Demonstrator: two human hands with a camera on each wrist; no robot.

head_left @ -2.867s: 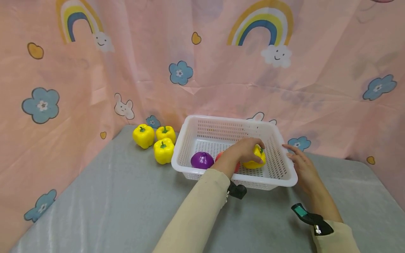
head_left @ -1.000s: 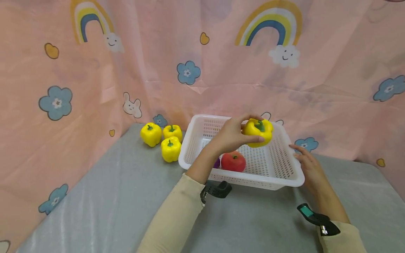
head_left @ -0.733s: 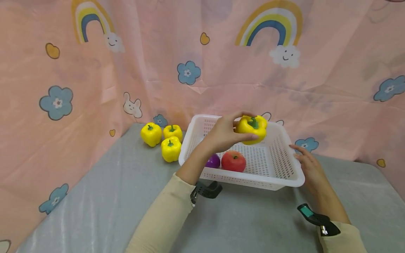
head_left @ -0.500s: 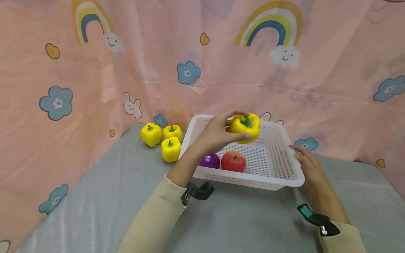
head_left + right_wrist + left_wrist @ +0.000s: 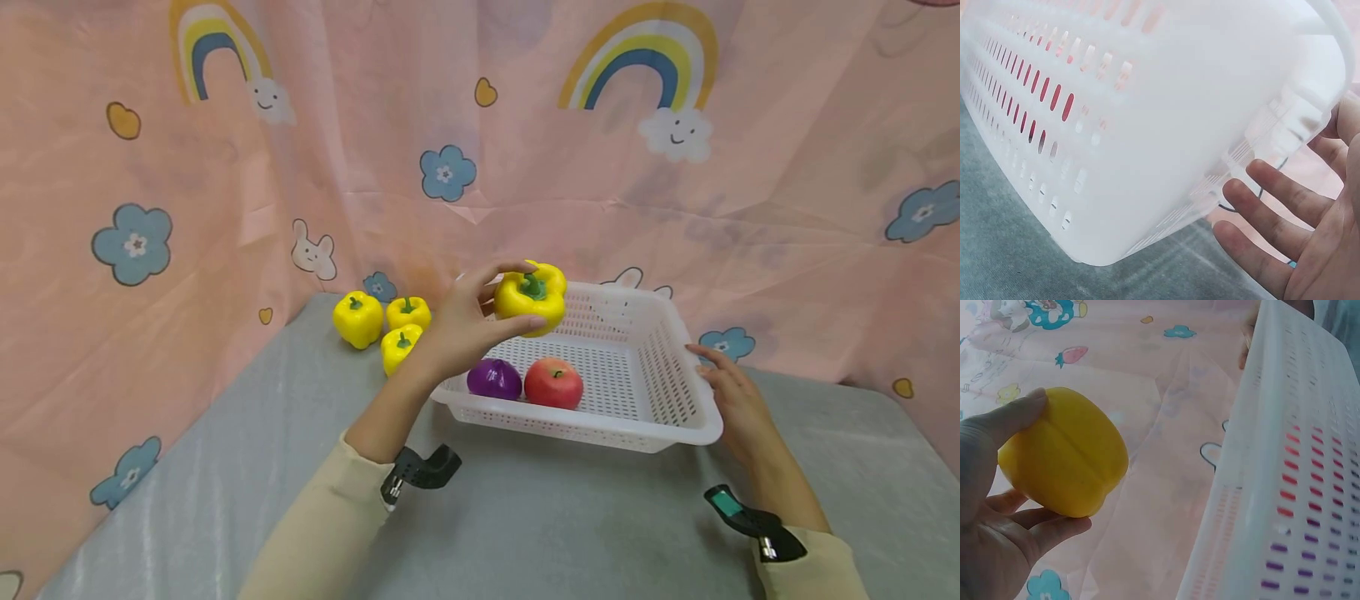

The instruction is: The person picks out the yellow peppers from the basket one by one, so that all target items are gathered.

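Note:
My left hand [image 5: 453, 329] grips a yellow bell pepper [image 5: 551, 304], thumb on one side and fingers on the other, raised over the left part of a white perforated basket [image 5: 585, 427]. In the left wrist view the pepper [image 5: 1069, 453] is held between thumb and fingertips, beside the basket wall. My right hand [image 5: 738, 408] rests at the basket's right end; in the right wrist view its fingers [image 5: 1266, 212] are loosely extended by the outer wall, under the rim. Inside the basket lie a purple onion-like vegetable [image 5: 493, 380] and a red apple [image 5: 553, 383].
Three more yellow bell peppers stand left of the basket: one at the left [image 5: 357, 319], one behind [image 5: 408, 312], one in front [image 5: 397, 346], partly covered by my left hand. A pink patterned cloth [image 5: 360, 125] hangs behind the grey table [image 5: 570, 517].
My left hand has lifted the bell pepper out of the basket's right part and carried it leftward. The apple and purple vegetable have come into fuller view. The right hand stays by the rim.

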